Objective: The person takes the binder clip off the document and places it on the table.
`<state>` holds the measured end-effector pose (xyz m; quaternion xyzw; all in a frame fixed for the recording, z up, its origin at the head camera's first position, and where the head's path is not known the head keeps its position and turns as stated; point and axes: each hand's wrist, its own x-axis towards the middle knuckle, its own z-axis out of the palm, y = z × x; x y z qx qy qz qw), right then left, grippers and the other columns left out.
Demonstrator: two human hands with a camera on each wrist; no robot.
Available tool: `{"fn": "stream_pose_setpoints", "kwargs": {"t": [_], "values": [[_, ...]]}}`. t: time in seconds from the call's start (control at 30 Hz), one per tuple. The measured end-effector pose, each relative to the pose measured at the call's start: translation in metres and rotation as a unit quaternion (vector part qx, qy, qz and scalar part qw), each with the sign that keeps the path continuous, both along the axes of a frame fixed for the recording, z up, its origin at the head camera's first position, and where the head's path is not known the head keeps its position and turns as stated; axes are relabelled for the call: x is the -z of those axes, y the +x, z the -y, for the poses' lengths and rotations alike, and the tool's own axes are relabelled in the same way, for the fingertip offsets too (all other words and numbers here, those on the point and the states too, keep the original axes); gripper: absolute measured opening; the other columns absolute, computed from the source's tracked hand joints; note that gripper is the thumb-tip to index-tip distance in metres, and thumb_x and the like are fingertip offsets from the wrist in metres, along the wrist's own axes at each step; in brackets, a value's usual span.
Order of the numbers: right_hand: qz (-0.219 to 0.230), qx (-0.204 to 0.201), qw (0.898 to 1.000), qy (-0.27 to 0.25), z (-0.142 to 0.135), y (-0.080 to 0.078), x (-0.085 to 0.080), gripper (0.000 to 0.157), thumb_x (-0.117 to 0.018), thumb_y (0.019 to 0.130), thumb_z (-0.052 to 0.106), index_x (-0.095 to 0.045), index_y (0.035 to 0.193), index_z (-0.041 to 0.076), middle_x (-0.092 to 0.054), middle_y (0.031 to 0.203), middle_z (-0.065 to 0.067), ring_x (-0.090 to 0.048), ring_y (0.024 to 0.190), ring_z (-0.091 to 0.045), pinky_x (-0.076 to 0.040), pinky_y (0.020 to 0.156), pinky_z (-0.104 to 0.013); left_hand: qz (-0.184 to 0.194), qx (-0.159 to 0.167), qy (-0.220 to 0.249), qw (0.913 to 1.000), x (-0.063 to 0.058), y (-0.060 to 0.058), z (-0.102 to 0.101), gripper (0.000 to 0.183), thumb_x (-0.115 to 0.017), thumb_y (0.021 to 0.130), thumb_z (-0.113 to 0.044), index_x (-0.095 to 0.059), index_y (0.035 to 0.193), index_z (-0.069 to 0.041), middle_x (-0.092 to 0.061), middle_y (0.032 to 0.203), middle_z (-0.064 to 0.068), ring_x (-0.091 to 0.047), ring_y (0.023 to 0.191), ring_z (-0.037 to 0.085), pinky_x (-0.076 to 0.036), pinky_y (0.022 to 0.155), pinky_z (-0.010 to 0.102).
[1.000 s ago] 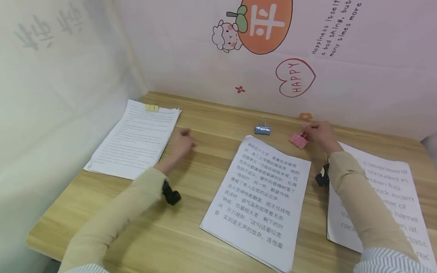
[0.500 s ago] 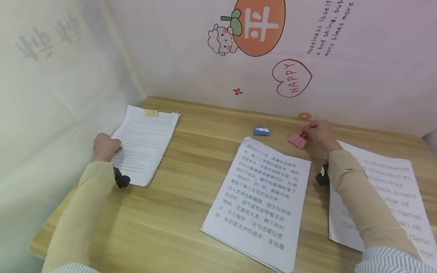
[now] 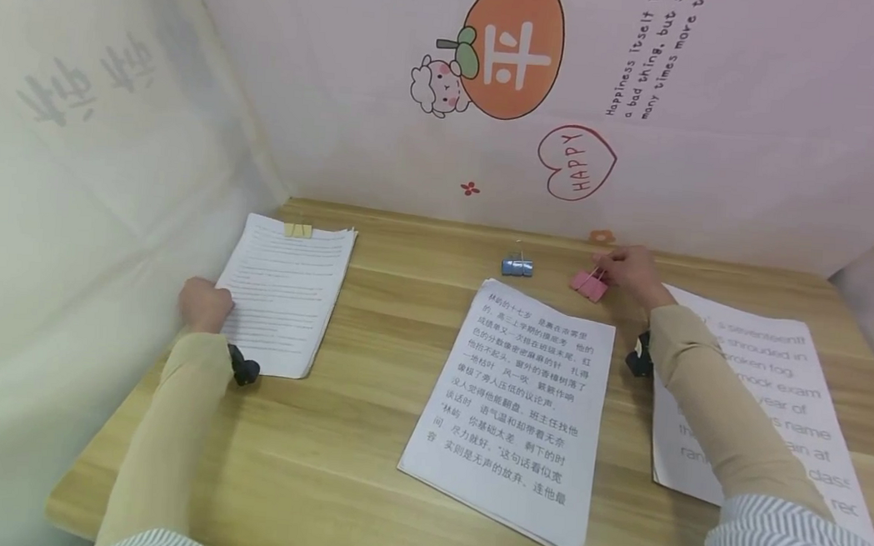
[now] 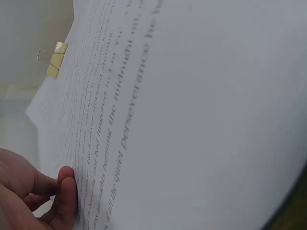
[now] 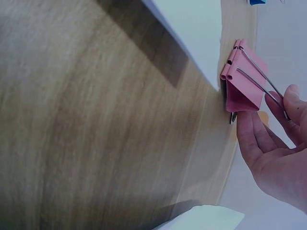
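At the left, a stack of printed paper (image 3: 285, 297) bears a yellow binder clip (image 3: 298, 230) on its top edge. My left hand (image 3: 205, 305) is at this stack's left edge, its curled fingertips (image 4: 68, 189) against the sheets in the left wrist view. Whether any finger lies beneath the paper is hidden. My right hand (image 3: 632, 272) pinches a wire handle of a pink binder clip (image 3: 590, 285) between thumb and finger. That clip is close to the back of the table, and its mouth looks closed in the right wrist view (image 5: 242, 79).
A blue binder clip (image 3: 517, 266) lies left of the pink one. In the middle is a stack with large Chinese print (image 3: 511, 411). Another stack with large English print (image 3: 768, 393) lies at the right, partly under the right forearm. A patterned backdrop (image 3: 385, 136) rises behind the table.
My left hand has gone from the right side of the left stack to its left edge. That stack's lower end has swung rightward. The right hand keeps its hold on the pink binder clip.
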<state>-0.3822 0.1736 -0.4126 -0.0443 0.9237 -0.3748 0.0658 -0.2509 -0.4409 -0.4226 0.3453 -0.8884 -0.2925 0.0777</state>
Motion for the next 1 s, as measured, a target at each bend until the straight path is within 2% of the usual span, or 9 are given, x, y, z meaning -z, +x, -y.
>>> {"fn": "stream_pose_setpoints", "kwargs": {"t": [0.07, 0.13, 0.23, 0.3, 0.37, 0.5, 0.6, 0.77, 1.0], "values": [[0.002, 0.001, 1.0, -0.001, 0.001, 0.0, 0.0, 0.043, -0.05, 0.098, 0.027, -0.061, 0.11, -0.013, -0.064, 0.106, -0.029, -0.06, 0.071, -0.004, -0.049, 0.062, -0.018, -0.008, -0.007, 0.025, 0.9996, 0.001, 0.001, 0.001, 0.044, -0.044, 0.084, -0.004, -0.051, 0.123, 0.015, -0.054, 0.124, 0.033, -0.053, 0.111, 0.043, -0.045, 0.096, 0.049], [0.003, 0.0, 1.0, 0.0, 0.002, 0.0, 0.0, 0.043, -0.049, 0.098, 0.027, -0.061, 0.111, -0.013, -0.064, 0.105, -0.028, -0.06, 0.072, -0.005, -0.049, 0.063, -0.018, -0.022, -0.011, 0.053, 0.9983, 0.001, 0.002, 0.002, 0.045, -0.044, 0.087, -0.005, -0.048, 0.127, 0.013, -0.053, 0.126, 0.032, -0.055, 0.109, 0.039, -0.046, 0.095, 0.045], [-0.001, 0.003, 1.0, 0.002, 0.002, -0.001, 0.0, 0.043, -0.049, 0.098, 0.027, -0.061, 0.111, -0.012, -0.064, 0.106, -0.028, -0.06, 0.071, -0.004, -0.049, 0.064, -0.019, -0.045, -0.01, 0.104, 0.9935, 0.001, 0.001, 0.003, 0.045, -0.039, 0.09, -0.005, -0.043, 0.132, 0.011, -0.056, 0.12, 0.029, -0.065, 0.085, 0.019, -0.052, 0.08, 0.029], [-0.002, 0.002, 1.0, 0.003, 0.002, -0.001, 0.0, 0.043, -0.049, 0.098, 0.028, -0.061, 0.111, -0.012, -0.064, 0.106, -0.028, -0.059, 0.071, -0.004, -0.049, 0.065, -0.02, -0.061, -0.012, 0.153, 0.9863, 0.001, 0.001, 0.004, 0.046, -0.035, 0.09, -0.003, -0.04, 0.134, 0.009, -0.057, 0.111, 0.025, -0.062, 0.062, 0.004, -0.052, 0.066, 0.019], [-0.003, 0.001, 1.0, 0.004, 0.001, -0.002, 0.001, 0.044, -0.049, 0.098, 0.028, -0.06, 0.111, -0.013, -0.064, 0.105, -0.028, -0.06, 0.071, -0.004, -0.049, 0.065, -0.021, -0.074, -0.022, 0.205, 0.9757, 0.002, 0.0, 0.004, 0.049, -0.033, 0.089, 0.0, -0.037, 0.137, 0.008, -0.055, 0.107, 0.021, -0.057, 0.05, -0.004, -0.05, 0.057, 0.013], [-0.003, -0.002, 1.0, 0.005, 0.001, -0.002, 0.001, 0.045, -0.049, 0.098, 0.028, -0.06, 0.111, -0.013, -0.065, 0.104, -0.028, -0.061, 0.072, -0.005, -0.051, 0.067, -0.023, -0.1, -0.046, 0.293, 0.9499, 0.005, -0.001, 0.0, 0.052, -0.033, 0.09, 0.003, -0.031, 0.141, 0.006, -0.048, 0.115, 0.021, -0.055, 0.048, -0.004, -0.05, 0.054, 0.012], [-0.002, 0.001, 1.0, 0.001, 0.0, 0.0, 0.0, 0.044, -0.049, 0.098, 0.028, -0.061, 0.111, -0.013, -0.065, 0.103, -0.027, -0.061, 0.073, -0.007, -0.051, 0.067, -0.024, -0.108, -0.048, 0.325, 0.9382, 0.003, 0.001, -0.01, 0.053, -0.033, 0.088, 0.005, -0.031, 0.141, 0.005, -0.043, 0.126, 0.023, -0.056, 0.052, -0.003, -0.051, 0.056, 0.011], [-0.007, 0.008, 1.0, 0.01, 0.0, 0.0, -0.001, 0.043, -0.049, 0.098, 0.028, -0.062, 0.11, -0.012, -0.065, 0.102, -0.026, -0.061, 0.077, -0.012, -0.046, 0.065, -0.02, -0.105, -0.022, 0.341, 0.9338, 0.001, 0.009, -0.034, 0.055, -0.034, 0.086, 0.008, -0.031, 0.141, 0.007, -0.04, 0.131, 0.025, -0.057, 0.057, -0.003, -0.051, 0.059, 0.01], [-0.008, 0.012, 1.0, -0.004, 0.003, 0.002, -0.003, 0.042, -0.051, 0.097, 0.027, -0.063, 0.106, -0.012, -0.068, 0.093, -0.022, -0.06, 0.069, -0.008, -0.048, 0.063, -0.022, -0.098, 0.005, 0.362, 0.9271, 0.006, 0.016, -0.073, 0.05, -0.037, 0.091, 0.004, -0.033, 0.141, 0.005, -0.049, 0.113, 0.018, -0.058, 0.06, -0.002, -0.051, 0.061, 0.01]]}}
